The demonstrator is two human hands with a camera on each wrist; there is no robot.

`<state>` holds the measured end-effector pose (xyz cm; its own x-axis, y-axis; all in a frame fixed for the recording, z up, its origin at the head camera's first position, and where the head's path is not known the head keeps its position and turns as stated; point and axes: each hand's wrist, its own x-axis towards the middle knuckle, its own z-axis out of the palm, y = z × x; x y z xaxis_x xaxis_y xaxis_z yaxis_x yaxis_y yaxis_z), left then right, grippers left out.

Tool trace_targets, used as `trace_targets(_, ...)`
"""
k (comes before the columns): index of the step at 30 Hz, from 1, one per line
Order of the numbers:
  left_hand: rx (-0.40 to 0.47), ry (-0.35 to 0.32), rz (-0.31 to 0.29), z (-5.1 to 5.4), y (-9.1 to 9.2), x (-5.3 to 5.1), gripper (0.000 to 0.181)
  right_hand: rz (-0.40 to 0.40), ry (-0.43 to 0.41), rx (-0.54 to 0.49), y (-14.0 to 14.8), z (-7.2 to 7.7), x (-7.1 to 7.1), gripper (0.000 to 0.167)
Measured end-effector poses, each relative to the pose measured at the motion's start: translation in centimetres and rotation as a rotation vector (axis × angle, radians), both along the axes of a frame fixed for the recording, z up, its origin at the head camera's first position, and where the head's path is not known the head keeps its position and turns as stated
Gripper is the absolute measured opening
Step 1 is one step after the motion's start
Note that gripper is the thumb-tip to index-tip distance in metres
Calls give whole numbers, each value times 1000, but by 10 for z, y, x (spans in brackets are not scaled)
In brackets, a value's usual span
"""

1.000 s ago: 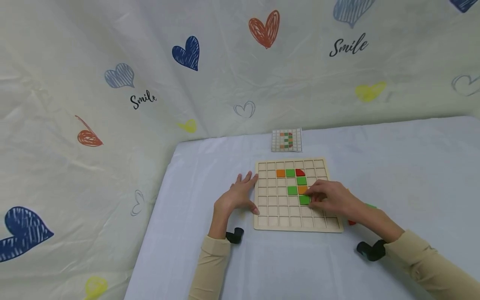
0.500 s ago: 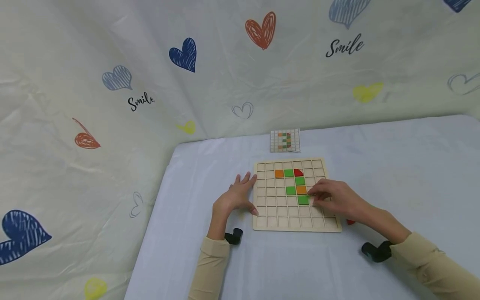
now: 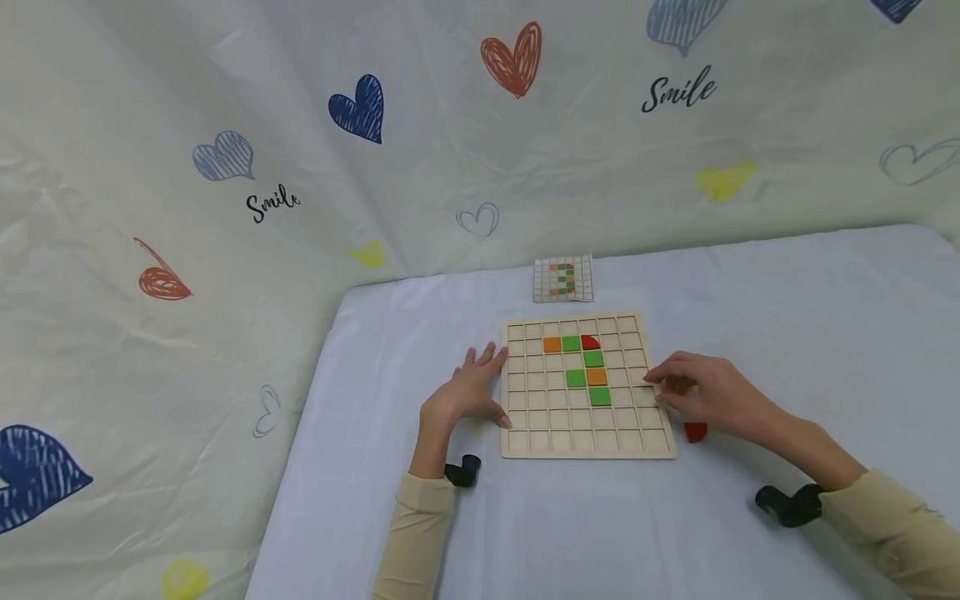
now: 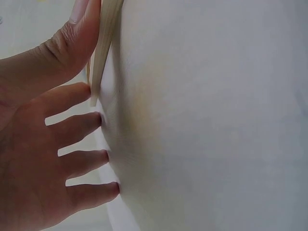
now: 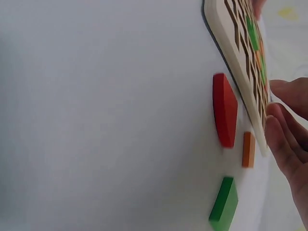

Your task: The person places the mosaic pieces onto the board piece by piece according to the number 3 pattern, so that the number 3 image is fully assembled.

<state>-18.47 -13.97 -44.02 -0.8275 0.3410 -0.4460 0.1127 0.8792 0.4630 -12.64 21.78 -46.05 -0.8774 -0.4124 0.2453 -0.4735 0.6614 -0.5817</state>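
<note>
A light wooden grid board (image 3: 551,417) lies on the white table, with several green, orange and red tiles set in its cells. The lowest green tile (image 3: 600,397) sits below an orange tile (image 3: 596,377). My left hand (image 3: 468,394) rests along the board's left edge, fingers spread and thumb touching the rim. Over the right edge is my right hand (image 3: 705,390), its fingers bent and no tile visible between them. Beside that edge lie a loose red piece (image 5: 224,110), an orange piece (image 5: 248,150) and a green piece (image 5: 224,204), seen in the right wrist view.
A small card (image 3: 562,279) printed with a coloured grid pattern lies behind the board. At the back of the table hangs a pale cloth (image 3: 420,208) with hearts and lettering. Black devices (image 3: 789,505) are worn on both wrists.
My right hand has drawn back to the right, from the lowest green tile to the board's right edge. The left hand keeps its place at the board, and the tiles stay put.
</note>
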Motion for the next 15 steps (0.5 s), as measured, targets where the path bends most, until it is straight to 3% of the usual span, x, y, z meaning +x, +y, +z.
trace_targets(9,-1,-5,5,1,0,0,120,-44,25,28,21,-1,5,28)
trace_targets(15,-3,-6,1,1,0,1,120,-56,-27,40,33,-4,14,26)
